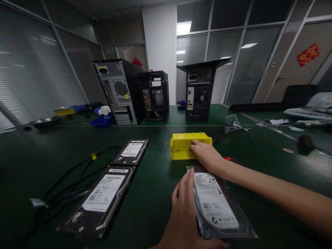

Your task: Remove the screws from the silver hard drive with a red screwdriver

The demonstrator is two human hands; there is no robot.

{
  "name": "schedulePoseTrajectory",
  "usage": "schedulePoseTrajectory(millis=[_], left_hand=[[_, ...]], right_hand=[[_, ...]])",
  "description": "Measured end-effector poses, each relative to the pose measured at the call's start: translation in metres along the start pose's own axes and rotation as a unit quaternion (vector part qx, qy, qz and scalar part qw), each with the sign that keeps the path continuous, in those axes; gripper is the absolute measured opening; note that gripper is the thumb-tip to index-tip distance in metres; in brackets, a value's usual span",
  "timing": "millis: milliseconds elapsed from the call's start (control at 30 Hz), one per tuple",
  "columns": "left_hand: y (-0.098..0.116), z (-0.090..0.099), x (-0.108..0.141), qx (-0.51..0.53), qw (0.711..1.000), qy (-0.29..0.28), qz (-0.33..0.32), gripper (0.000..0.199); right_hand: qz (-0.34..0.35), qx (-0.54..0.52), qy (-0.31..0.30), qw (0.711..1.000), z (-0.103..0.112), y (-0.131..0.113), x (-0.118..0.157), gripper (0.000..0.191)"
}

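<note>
A hard drive (216, 204) with a white label lies flat on the green table in front of me. My left hand (183, 211) grips its left side, fingers along the long edge and thumb by the near edge. Just beyond the drive stands a yellow plastic bin (181, 150). My right hand (207, 155) reaches over to it, with bent fingertips at its opening; whatever they hold is hidden. To the left, a second hard drive (102, 197) lies near me, and a third hard drive (132, 152) sits just behind it.
Black cables (70, 176) curl beside the left drives. At the back stand a computer tower (120, 90), an open case (155, 95) and another tower (199, 93). Blue bins (102, 121) sit at the left. Small loose parts (232, 122) and a red-ended tool (232, 159) lie to the right.
</note>
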State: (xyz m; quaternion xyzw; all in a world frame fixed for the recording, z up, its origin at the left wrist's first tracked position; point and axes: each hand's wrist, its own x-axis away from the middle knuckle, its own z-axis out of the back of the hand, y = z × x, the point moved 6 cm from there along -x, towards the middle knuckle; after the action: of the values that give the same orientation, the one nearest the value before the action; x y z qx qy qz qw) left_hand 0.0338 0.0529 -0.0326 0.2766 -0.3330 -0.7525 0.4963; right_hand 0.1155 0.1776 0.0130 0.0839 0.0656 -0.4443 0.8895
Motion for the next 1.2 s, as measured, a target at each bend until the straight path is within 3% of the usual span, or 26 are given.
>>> schedulePoseTrajectory(millis=[133,233,333,667,967,1200], left_hand=[[-0.01,0.014,-0.002,0.092,0.992,0.056,0.06,0.14],[-0.017,0.019,-0.004,0.129,0.985,0.082,0.084,0.134],[-0.02,0.019,-0.005,0.134,0.982,0.093,0.093,0.129],[-0.019,0.019,-0.004,0.124,0.983,0.086,0.108,0.113],[-0.017,0.02,-0.005,0.11,0.985,0.091,0.1,0.11],[-0.015,0.021,-0.005,0.109,0.985,0.079,0.111,0.109]], right_hand=[[0.018,-0.121,0.019,0.992,0.018,-0.007,0.023,0.022],[0.02,-0.345,-0.011,0.938,0.017,-0.015,0.045,0.018],[0.02,-0.411,-0.035,0.911,0.009,-0.024,0.059,0.016],[0.093,-0.335,-0.05,0.936,0.012,-0.034,0.068,0.019],[0.174,-0.148,-0.074,0.971,0.011,-0.046,0.075,0.021],[0.185,-0.159,-0.043,0.969,0.013,-0.048,0.076,0.019]])
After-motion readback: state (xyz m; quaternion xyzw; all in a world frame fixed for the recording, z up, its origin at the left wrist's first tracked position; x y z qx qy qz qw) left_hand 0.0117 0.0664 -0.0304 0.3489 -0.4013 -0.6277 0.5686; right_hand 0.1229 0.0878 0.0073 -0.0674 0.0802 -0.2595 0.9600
